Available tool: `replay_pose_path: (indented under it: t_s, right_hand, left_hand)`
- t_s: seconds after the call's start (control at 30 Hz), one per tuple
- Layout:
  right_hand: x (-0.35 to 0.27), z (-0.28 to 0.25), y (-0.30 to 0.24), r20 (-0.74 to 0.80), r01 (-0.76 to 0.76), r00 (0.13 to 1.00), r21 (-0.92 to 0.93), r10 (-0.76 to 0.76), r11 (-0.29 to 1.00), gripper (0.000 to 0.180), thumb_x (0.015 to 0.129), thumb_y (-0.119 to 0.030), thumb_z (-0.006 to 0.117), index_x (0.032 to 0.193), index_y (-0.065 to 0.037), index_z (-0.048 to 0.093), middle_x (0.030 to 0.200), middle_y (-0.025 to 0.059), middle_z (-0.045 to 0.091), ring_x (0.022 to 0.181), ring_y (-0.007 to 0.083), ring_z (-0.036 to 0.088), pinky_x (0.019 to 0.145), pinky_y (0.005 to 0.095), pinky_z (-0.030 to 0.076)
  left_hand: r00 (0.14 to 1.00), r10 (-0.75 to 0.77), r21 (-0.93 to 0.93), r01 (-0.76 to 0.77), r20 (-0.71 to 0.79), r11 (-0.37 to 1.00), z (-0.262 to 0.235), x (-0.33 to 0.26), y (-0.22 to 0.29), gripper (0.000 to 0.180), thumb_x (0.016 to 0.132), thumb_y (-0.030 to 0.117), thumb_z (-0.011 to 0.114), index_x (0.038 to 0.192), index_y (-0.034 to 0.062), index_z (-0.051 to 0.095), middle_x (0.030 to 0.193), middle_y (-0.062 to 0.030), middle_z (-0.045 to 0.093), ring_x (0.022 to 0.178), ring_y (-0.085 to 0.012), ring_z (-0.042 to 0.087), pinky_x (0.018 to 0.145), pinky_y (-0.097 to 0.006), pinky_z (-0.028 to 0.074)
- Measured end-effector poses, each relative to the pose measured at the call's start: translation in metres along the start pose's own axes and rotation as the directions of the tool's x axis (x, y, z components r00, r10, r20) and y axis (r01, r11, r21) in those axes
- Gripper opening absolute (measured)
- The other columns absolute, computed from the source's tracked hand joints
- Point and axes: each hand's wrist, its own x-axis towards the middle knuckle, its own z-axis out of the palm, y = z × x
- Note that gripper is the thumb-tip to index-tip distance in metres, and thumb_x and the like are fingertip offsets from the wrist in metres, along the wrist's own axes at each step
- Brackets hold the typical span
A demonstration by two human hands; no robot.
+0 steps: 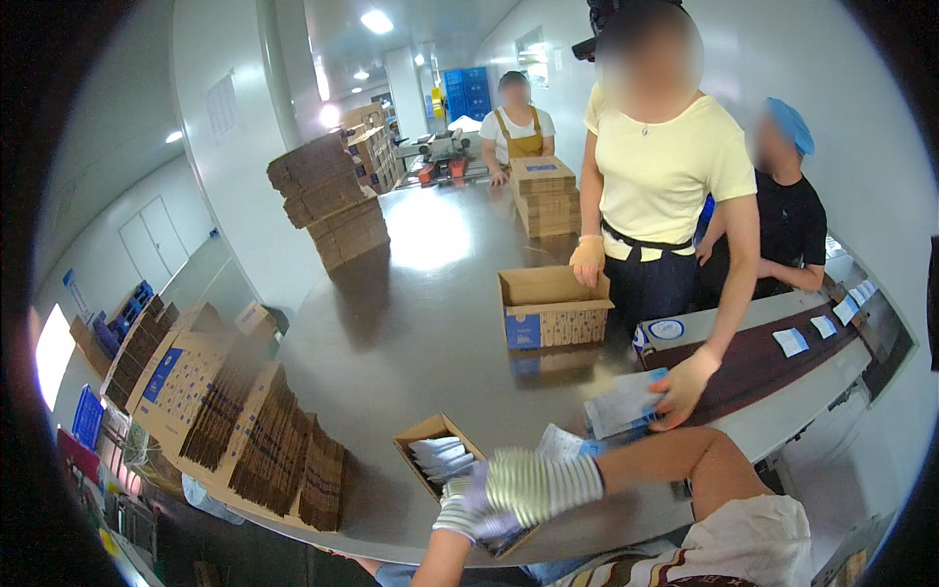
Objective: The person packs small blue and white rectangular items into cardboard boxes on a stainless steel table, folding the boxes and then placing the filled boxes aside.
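Note:
At the table's near edge a small open cardboard carton point(430, 428) holds several white and blue pouches point(442, 458) standing in a row. My left hand point(462, 513), in a striped knit glove, is at the carton's near part. My right hand point(544, 485), in a similar glove, reaches across from the right and overlaps the left over the carton. The fingers of both are hidden or smeared, so what they hold cannot be made out. A loose pouch point(559, 442) lies just beyond my right hand.
A co-worker's hand point(685, 387) grips blurred pouches point(624, 405) at right. A larger open carton point(556, 327) stands on the metal table point(421, 342). Flattened cartons point(264, 430) are stacked at left. A conveyor belt point(753, 367) carries pouches; two other people are farther back.

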Motion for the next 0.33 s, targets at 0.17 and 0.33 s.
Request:
replay_pose_path:
  t_s: [0.17, 0.33]
  right_hand:
    - [-0.047, 0.057, -0.038, 0.379, 0.283, 0.914, -0.336, -0.146, 0.899, 0.034, 0.084, -0.027, 0.048, 0.108, -0.004, 0.053, 0.092, 0.0129, 0.059, 0.077, 0.0269, 0.060, 0.065, 0.0377, 0.050]
    - [-0.038, 0.086, -0.020, 0.079, 0.090, 0.995, -0.327, -0.068, 0.941, 0.031, 0.079, -0.021, 0.051, 0.108, -0.009, 0.055, 0.089, 0.0138, 0.061, 0.077, 0.0261, 0.062, 0.063, 0.0386, 0.051]
  left_hand:
    - [0.931, -0.174, 0.463, 0.005, 0.322, 0.886, -0.025, -0.002, 0.014, 0.040, 0.084, 0.035, 0.047, 0.086, 0.0017, 0.067, 0.084, -0.0199, 0.065, 0.082, -0.0341, 0.063, 0.075, -0.043, 0.049]
    - [0.990, -0.127, 0.441, 0.139, -0.059, 0.887, -0.085, -0.008, 0.046, 0.040, 0.080, 0.038, 0.054, 0.099, 0.0045, 0.065, 0.086, -0.0218, 0.064, 0.080, -0.0344, 0.063, 0.079, -0.043, 0.049]
